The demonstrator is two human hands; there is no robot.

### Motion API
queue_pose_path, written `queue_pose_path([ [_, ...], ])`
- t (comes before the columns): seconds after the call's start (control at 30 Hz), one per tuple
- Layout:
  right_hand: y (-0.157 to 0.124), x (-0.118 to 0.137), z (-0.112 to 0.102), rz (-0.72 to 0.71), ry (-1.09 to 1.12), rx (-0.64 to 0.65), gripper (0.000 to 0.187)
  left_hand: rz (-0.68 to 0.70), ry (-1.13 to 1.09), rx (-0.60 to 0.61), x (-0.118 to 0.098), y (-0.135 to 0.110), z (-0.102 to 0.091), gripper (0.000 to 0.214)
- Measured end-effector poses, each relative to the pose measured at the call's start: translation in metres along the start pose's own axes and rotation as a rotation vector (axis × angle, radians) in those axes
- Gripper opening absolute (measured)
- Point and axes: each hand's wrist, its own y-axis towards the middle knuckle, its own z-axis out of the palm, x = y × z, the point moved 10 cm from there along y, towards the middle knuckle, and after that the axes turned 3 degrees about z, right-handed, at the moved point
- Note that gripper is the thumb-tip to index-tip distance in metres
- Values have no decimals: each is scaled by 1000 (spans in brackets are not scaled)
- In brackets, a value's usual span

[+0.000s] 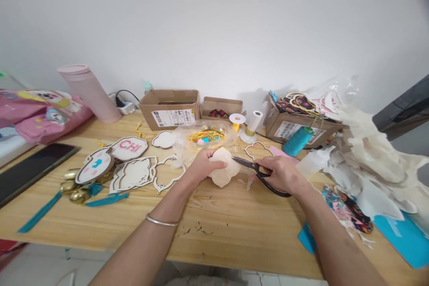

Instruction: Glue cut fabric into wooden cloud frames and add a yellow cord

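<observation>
My left hand (pixel 207 164) grips the left side of a cream, scallop-edged fabric piece (pixel 225 174), thumb on top. In my right hand (pixel 278 172) is a pair of black-handled scissors (pixel 256 166). Their blades point left and reach the upper right edge of the fabric; whether they are parted I cannot tell. Small pale scraps lie on the table under the scissors. Behind the fabric sits a clear plastic bag (pixel 182 136) with yellow cords (pixel 206 136) in it. A thin scalloped frame (pixel 258 149) lies behind the scissors.
Cut-out wooden frames (pixel 134 174), a "CHI" plaque (pixel 130 148) and gold bells (pixel 79 195) with teal tassels lie left. Cardboard boxes (pixel 169 107) line the wall. A teal thread spool (pixel 297 140), a white bottle (pixel 315 161), crumpled cream fabric (pixel 372 161) and colourful scraps (pixel 348 208) are right.
</observation>
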Motion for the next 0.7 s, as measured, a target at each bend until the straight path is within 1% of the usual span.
queue_pose_path([
  [0.2, 0, -1, 3, -20, 3, 20, 24, 15, 10, 13, 0, 1, 0, 27],
  [0.33, -1, 0, 5, -33, -37, 28, 24, 15, 14, 9, 0, 1, -1, 26],
  [0.5, -2, 1, 0, -32, -128, -18, 19, -13, 25, 3, 2, -1, 0, 26],
  [0.6, -1, -10, -7, 37, -53, -95, 24, -15, -26, 16, 1, -2, 2, 28],
  [0.7, 0, -23, -15, 108, 155, -187, 30, -16, -77, 44, 1, -2, 5, 33],
])
